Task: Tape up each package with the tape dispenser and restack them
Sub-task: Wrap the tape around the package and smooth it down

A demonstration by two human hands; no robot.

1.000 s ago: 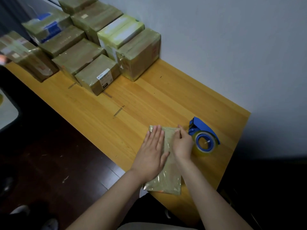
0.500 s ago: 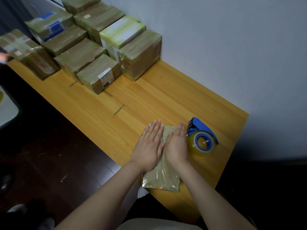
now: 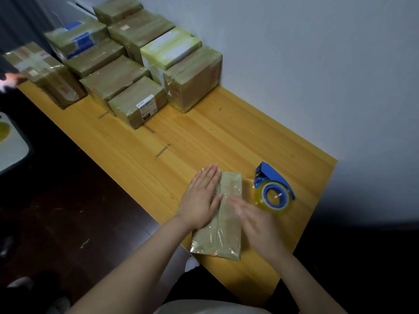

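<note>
A flat, tape-covered brown package (image 3: 226,227) lies near the front edge of the wooden table (image 3: 204,137). My left hand (image 3: 203,198) rests flat on its left half with straight fingers. My right hand (image 3: 256,220) is blurred by motion, fingers straight, over the package's right edge. The blue tape dispenser (image 3: 273,189) with its clear yellowish roll stands on the table just right of the package, touched by neither hand.
Several taped cardboard boxes (image 3: 136,103) stand in rows at the far left of the table against the grey wall (image 3: 317,64). A dark floor (image 3: 68,211) lies left of the table. The table's right end stops just past the dispenser.
My right hand has slid back along the package toward me. The left hand stays flat on the package's left half. The view shifted slightly.
</note>
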